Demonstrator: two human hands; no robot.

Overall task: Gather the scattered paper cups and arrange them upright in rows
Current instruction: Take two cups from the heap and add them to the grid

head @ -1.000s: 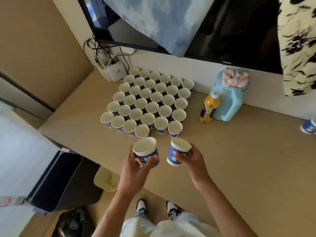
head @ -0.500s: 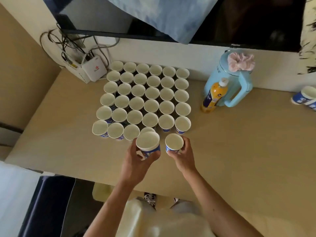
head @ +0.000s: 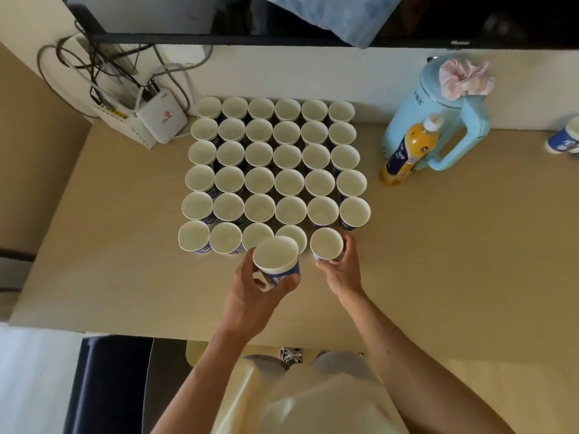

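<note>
Several white-and-blue paper cups stand upright in a tight grid (head: 275, 170) on the tan table (head: 438, 245). My left hand (head: 250, 296) grips one upright cup (head: 276, 260), held above the table just in front of the nearest row. My right hand (head: 343, 267) holds another upright cup (head: 326, 244) by its side, at the right part of the front row, below the row above. Whether its base touches the table I cannot tell. A loose cup (head: 564, 140) lies at the far right edge.
A light-blue jug (head: 451, 120) with a pink scrunchie and an orange drink bottle (head: 409, 151) stand right of the grid. A white router (head: 161, 120) with tangled cables sits at the back left. A dark screen hangs above the wall.
Both hands have carried their cups forward to the grid. The right-hand cup now sits in line with the front row; the left-hand cup hovers close in front of it.
</note>
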